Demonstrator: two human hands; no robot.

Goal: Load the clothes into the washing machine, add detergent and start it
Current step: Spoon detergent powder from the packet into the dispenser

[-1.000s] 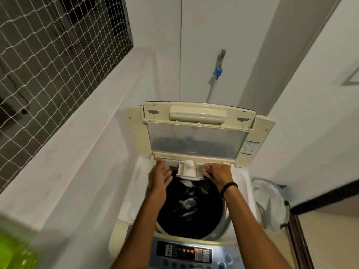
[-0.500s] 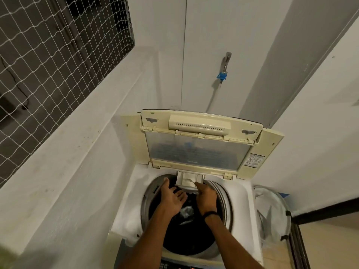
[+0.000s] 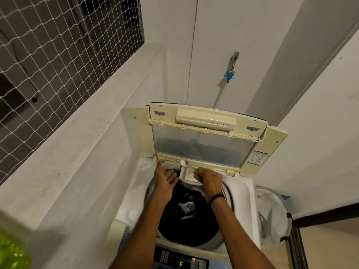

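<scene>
A top-loading washing machine (image 3: pixel 246 193) stands below me with its cream lid (image 3: pixel 206 133) folded upright. Dark clothes (image 3: pixel 186 210) fill the drum. At the drum's back rim a small white detergent drawer (image 3: pixel 186 172) is pulled out, with a white rounded piece (image 3: pixel 183 162) above it. My left hand (image 3: pixel 165 180) lies flat and open on the rim just left of the drawer. My right hand (image 3: pixel 208 178), a black band on its wrist, is curled into a fist at the drawer's right edge; what it holds is hidden. The control panel (image 3: pixel 180 259) shows a green "F".
A white wall ledge (image 3: pixel 81 152) runs close along the left, with netting (image 3: pixel 58 51) above it. A tap with a blue fitting (image 3: pixel 231 72) is on the back wall. A white mesh laundry basket (image 3: pixel 272 216) sits right of the machine. Something blurred and green (image 3: pixel 11 247) is at bottom left.
Both hands rose from inside the drum back to its rear rim beside the drawer. The left hand spread flat; the right closed into a fist. The camera tilted down, showing the panel again.
</scene>
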